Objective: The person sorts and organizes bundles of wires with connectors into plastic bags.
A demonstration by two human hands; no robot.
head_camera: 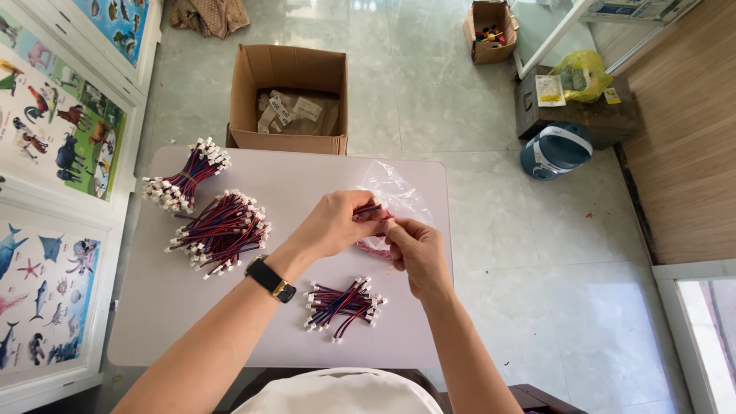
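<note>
My left hand (331,225) and my right hand (416,253) meet over the small white table (161,307), both pinching a few short red-and-blue wires with white plug ends (368,208). A black watch sits on my left wrist. Just under the hands lie a clear plastic bag (399,190) and a heap of red rubber bands (373,245). A small loose bunch of the same wires (343,303) lies near the table's front edge. Two bigger bundles rest at the left: one tied bundle (185,176) at the far corner, one larger pile (222,230) nearer me.
An open cardboard box (290,98) with paper packets stands on the tiled floor behind the table. Further right are a small box of coloured bits (489,31), a dark crate with a yellow bag (575,96) and a blue round appliance (557,149). Animal posters (54,123) line the left wall.
</note>
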